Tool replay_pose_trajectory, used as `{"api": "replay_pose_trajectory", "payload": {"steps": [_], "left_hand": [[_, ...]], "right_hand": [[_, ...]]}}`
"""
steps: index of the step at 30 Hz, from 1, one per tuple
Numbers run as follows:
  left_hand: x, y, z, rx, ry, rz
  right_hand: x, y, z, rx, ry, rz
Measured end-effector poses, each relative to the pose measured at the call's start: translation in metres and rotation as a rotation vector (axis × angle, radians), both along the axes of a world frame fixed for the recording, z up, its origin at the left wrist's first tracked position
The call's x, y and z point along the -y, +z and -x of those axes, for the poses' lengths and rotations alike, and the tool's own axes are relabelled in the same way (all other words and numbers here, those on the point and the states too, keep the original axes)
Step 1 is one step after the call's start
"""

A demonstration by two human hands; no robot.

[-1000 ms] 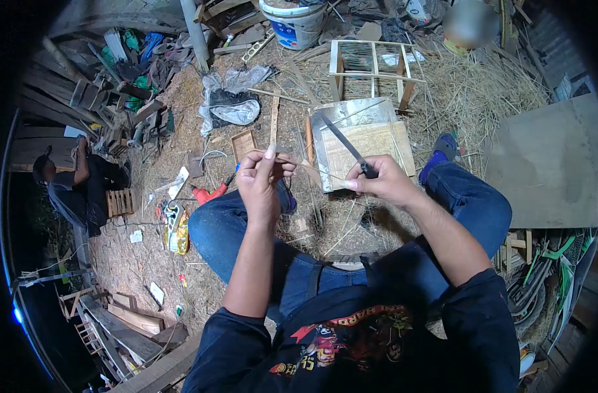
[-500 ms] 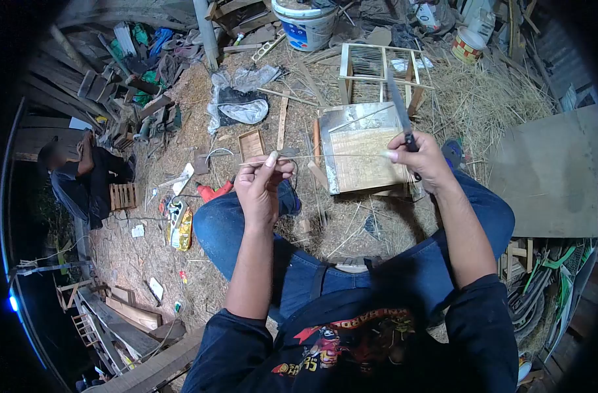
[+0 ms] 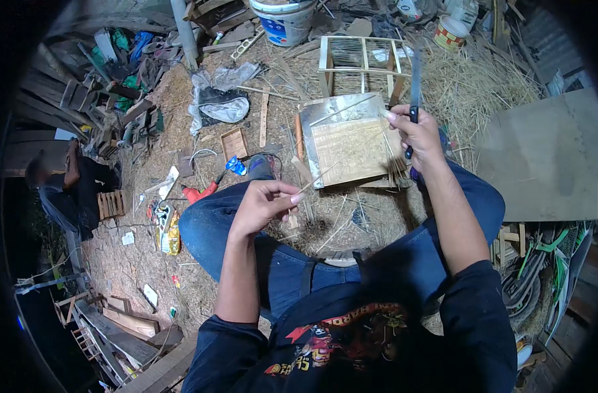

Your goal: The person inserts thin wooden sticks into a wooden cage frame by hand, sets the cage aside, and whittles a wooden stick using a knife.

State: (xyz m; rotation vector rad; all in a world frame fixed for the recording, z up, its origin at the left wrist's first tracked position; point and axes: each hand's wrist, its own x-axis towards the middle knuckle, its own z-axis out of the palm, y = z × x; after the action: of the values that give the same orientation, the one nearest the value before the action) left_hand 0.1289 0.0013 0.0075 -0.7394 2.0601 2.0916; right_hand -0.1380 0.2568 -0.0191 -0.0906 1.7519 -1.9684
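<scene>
Between thumb and fingers, my left hand (image 3: 266,205) pinches a thin light stick (image 3: 317,179) above my lap. My right hand (image 3: 416,131) is wrapped round the black handle of a knife (image 3: 415,82), its blade pointing up and away from me. The knife is to the right of a light wooden board (image 3: 348,147), which lies on a larger grey, worn board (image 3: 325,112) on the ground between my legs. Another thin stick lies across the grey board. Behind them stands a small wooden frame (image 3: 324,60) with many thin bars.
A person (image 3: 73,183) sits at the far left. A red power tool (image 3: 199,192), a small wooden box (image 3: 234,145) and a grey cloth bag (image 3: 225,105) lie left of the boards. A white bucket (image 3: 284,26) stands at the back, straw (image 3: 475,78) and a large panel (image 3: 541,157) at right.
My hands have moved apart. My left hand has come down and nearer me with the stick, now tilted and free of my right hand. The knife has risen upright.
</scene>
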Motion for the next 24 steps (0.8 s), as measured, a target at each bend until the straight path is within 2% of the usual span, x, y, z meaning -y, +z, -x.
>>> {"api": "replay_pose_trajectory", "payload": {"steps": [2, 8, 10, 12, 14, 18, 20, 21, 23, 24], "left_hand": [[-0.008, 0.002, 0.004, 0.113, -0.128, -0.039], [-0.031, -0.005, 0.009, 0.102, -0.384, -0.018], [-0.039, -0.011, 0.008, 0.001, -0.271, -0.144], [-0.042, -0.018, 0.009, -0.019, -0.267, -0.137], [-0.044, -0.027, 0.008, -0.077, -0.180, -0.164], [-0.044, -0.026, 0.012, -0.062, -0.052, -0.150], [-0.045, -0.025, 0.014, -0.100, 0.010, -0.164], [-0.046, -0.026, 0.016, -0.104, 0.017, -0.165], [-0.047, -0.027, 0.020, -0.144, 0.081, -0.163], [-0.046, -0.028, 0.021, -0.148, 0.083, -0.164]], "right_hand": [[0.002, 0.001, 0.000, 0.005, 0.018, -0.020], [0.007, -0.013, 0.014, -0.137, 0.094, 0.010], [0.004, -0.013, 0.016, -0.164, 0.133, -0.010], [0.005, -0.006, 0.013, -0.191, 0.172, -0.028], [0.010, 0.014, 0.000, -0.282, 0.053, -0.052], [-0.001, 0.012, 0.009, -0.371, -0.094, -0.126], [-0.011, 0.027, -0.011, -0.505, -0.007, -0.104], [-0.010, 0.033, -0.027, -0.581, 0.032, -0.188], [-0.007, 0.034, -0.056, -0.521, 0.195, -0.213], [-0.003, 0.027, -0.069, -0.573, 0.231, -0.267]]}}
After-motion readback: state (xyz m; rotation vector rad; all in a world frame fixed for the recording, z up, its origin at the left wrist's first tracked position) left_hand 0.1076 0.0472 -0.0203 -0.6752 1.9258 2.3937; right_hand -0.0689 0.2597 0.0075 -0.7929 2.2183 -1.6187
